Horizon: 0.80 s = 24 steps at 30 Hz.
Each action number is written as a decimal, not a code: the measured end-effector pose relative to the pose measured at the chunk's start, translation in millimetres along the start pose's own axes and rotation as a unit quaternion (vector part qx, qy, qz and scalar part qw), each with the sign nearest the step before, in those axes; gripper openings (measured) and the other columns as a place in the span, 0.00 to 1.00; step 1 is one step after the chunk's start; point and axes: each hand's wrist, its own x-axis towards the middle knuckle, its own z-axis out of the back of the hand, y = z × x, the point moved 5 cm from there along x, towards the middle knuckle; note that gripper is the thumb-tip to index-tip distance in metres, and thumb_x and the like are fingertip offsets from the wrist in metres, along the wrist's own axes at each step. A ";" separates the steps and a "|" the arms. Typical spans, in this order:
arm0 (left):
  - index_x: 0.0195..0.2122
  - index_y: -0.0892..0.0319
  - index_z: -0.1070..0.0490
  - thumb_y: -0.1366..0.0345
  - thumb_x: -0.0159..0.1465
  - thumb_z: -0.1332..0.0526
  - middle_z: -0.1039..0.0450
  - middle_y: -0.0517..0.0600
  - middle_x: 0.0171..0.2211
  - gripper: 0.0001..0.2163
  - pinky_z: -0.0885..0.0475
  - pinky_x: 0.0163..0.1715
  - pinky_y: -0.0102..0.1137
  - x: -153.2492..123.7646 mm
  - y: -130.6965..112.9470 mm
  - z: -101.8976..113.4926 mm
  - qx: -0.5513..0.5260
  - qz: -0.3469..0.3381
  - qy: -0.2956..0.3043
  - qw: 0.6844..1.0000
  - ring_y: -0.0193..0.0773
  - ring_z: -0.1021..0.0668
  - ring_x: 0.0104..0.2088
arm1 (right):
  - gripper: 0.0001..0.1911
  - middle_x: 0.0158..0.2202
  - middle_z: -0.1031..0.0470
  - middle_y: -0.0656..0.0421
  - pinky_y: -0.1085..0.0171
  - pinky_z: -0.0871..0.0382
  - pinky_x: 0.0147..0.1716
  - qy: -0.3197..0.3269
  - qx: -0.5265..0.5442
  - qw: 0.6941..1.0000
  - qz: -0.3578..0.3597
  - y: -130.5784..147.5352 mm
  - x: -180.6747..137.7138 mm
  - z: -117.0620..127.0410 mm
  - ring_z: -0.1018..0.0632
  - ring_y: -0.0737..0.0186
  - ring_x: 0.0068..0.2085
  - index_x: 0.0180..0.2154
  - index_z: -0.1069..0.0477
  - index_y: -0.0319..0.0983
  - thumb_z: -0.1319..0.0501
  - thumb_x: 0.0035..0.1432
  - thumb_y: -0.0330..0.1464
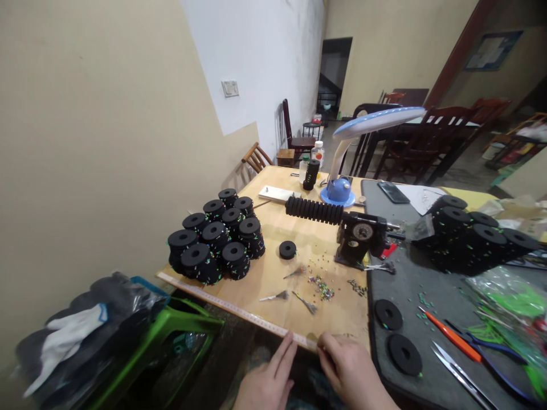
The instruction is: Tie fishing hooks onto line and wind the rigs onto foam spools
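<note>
Both my hands sit at the near edge of the wooden table [273, 267]. My left hand [267, 381] has two fingers stretched toward the edge, next to the measuring tape [231, 307] that runs along it. My right hand [348, 370] is curled, fingertips pinched together at the table edge; what they pinch is too small to make out. Just beyond lie small bundles of fine wires [305, 302] and a scatter of coloured beads [322, 287].
A stack of black foam discs [216, 242] stands at the left, another pile [474, 233] at the right. A black winding machine [359, 236] and blue desk lamp [342, 191] sit mid-table. On the grey mat [427, 296] lie loose discs [404, 353], scissors [457, 370] and an orange tool [453, 336]. A green stool [171, 336] stands below left.
</note>
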 end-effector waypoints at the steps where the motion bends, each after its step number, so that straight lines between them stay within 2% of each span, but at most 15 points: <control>1: 0.60 0.64 0.37 0.71 0.66 0.50 0.32 0.58 0.60 0.21 0.21 0.31 0.22 0.1 -0.2 0.3 0.003 0.002 -0.003 1.000 0.33 0.18 0.26 | 0.11 0.26 0.23 0.58 0.67 0.42 0.27 0.000 0.004 1.000 -0.005 -0.3 -0.6 1.6 0.23 0.61 0.27 0.31 0.32 0.40 0.49 0.62 0.24; 5: 0.62 0.62 0.38 0.71 0.66 0.49 0.30 0.57 0.59 0.22 0.22 0.26 0.22 0.8 -1.7 1.5 0.014 0.011 -0.024 1.000 0.32 0.18 0.24 | 0.11 0.28 0.24 0.57 0.67 0.39 0.29 -0.002 0.003 1.000 -0.011 -2.0 -4.0 8.2 0.23 0.59 0.31 0.29 0.32 0.40 0.48 0.62 0.24; 11: 0.60 0.65 0.35 0.73 0.65 0.48 0.30 0.57 0.59 0.21 0.24 0.21 0.25 3.3 -6.0 -0.7 0.057 0.006 -0.012 0.998 0.32 0.20 0.21 | 0.11 0.27 0.24 0.58 0.68 0.38 0.29 -0.010 0.011 0.999 -0.031 -6.6 -11.7 13.8 0.23 0.60 0.30 0.29 0.32 0.41 0.46 0.62 0.24; 18: 0.58 0.62 0.32 0.74 0.62 0.48 0.30 0.56 0.59 0.22 0.26 0.17 0.28 2.1 -8.1 -9.0 0.103 0.022 -0.011 0.994 0.34 0.22 0.18 | 0.10 0.28 0.21 0.59 0.69 0.36 0.29 0.000 0.064 0.995 -0.078 -12.6 -23.4 13.8 0.21 0.61 0.30 0.31 0.31 0.42 0.47 0.62 0.25; 24: 0.60 0.61 0.34 0.73 0.64 0.49 0.29 0.57 0.58 0.22 0.26 0.17 0.27 3.1 -7.6 -4.8 0.094 -0.001 -0.018 0.995 0.33 0.23 0.17 | 0.10 0.28 0.21 0.58 0.69 0.35 0.29 -0.015 0.109 0.987 -0.121 -19.4 -32.0 14.3 0.21 0.61 0.29 0.31 0.31 0.41 0.49 0.61 0.26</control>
